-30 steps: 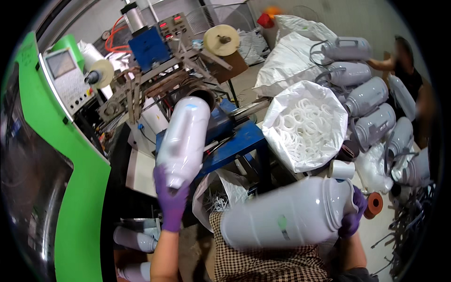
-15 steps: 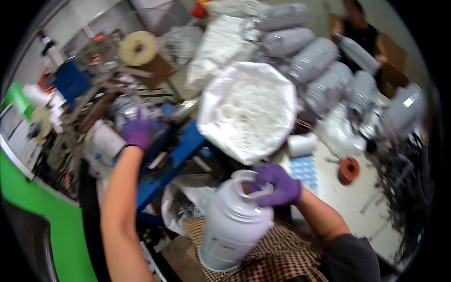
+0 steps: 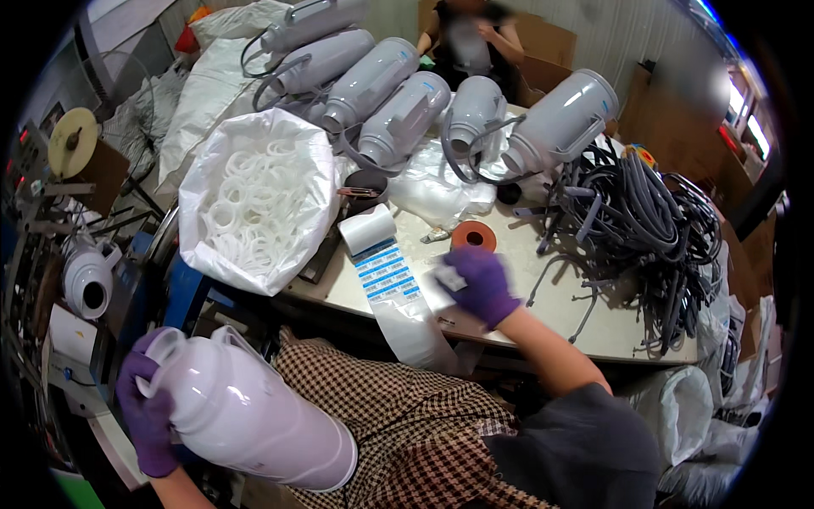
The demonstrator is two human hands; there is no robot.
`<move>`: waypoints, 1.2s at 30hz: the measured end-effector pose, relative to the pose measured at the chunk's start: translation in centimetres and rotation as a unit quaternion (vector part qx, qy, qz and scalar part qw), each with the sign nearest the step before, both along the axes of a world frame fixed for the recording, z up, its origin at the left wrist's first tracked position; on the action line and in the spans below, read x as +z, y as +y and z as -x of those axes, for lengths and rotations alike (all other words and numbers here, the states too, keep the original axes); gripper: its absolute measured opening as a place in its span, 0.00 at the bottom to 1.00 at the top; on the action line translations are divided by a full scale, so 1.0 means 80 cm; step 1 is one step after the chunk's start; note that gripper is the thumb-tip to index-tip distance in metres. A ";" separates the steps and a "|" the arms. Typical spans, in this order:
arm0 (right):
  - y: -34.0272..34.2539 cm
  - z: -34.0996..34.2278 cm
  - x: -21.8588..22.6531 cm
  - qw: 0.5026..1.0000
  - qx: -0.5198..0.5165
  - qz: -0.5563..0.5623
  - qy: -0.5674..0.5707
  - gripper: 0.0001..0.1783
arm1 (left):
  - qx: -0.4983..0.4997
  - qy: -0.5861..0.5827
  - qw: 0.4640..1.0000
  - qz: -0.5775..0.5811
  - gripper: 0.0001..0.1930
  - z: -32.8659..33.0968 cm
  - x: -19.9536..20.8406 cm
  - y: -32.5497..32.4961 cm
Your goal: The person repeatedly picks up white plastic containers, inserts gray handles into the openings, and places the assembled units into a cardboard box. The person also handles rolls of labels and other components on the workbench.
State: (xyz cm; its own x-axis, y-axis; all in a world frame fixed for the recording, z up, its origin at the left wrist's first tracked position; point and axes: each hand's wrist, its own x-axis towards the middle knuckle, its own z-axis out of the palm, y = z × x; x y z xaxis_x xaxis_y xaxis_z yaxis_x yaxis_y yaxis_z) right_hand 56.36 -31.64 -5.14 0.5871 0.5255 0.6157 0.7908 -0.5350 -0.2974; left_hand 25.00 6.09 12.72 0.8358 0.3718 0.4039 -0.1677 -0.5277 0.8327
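A glossy pale lilac-grey vacuum flask body (image 3: 254, 407) leans across my lap, its open neck toward the left. My left hand (image 3: 146, 403), in a purple glove, is closed around the neck. Over the front of the white table, my right hand (image 3: 482, 287), gloved the same, is smeared by motion. Its fingers are curled, with a small whitish patch at the fingertips that I cannot identify. Just beyond it lies a reddish-brown roll (image 3: 473, 237). To its left, a strip of blue-and-white labels (image 3: 390, 276) runs from a white roll (image 3: 367, 229) over the table edge.
A white sack of translucent plastic rings (image 3: 263, 204) stands left of the table. Several grey flasks (image 3: 407, 119) lie at the back, and grey straps (image 3: 632, 212) are heaped at right. Another flask (image 3: 87, 280) sits in machinery at left. A person (image 3: 471, 42) sits beyond the table.
The view has swung right. My left hand has come from the machinery to the flask's neck. My right hand has let go of the flask and moved over the table. The flask now tilts left.
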 end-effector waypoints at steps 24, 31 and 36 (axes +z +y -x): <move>0.280 0.147 0.136 0.761 0.462 -0.218 0.400 0.18 | -0.006 -0.093 0.920 0.381 0.50 0.025 -0.159 0.002; 0.343 0.181 0.100 0.457 0.486 -0.261 0.698 0.18 | -0.044 -0.339 0.846 0.409 0.18 0.044 -0.159 -0.022; 0.336 0.196 0.101 0.405 0.546 -0.272 0.681 0.24 | -0.219 -0.364 0.768 0.480 0.25 0.053 -0.173 -0.001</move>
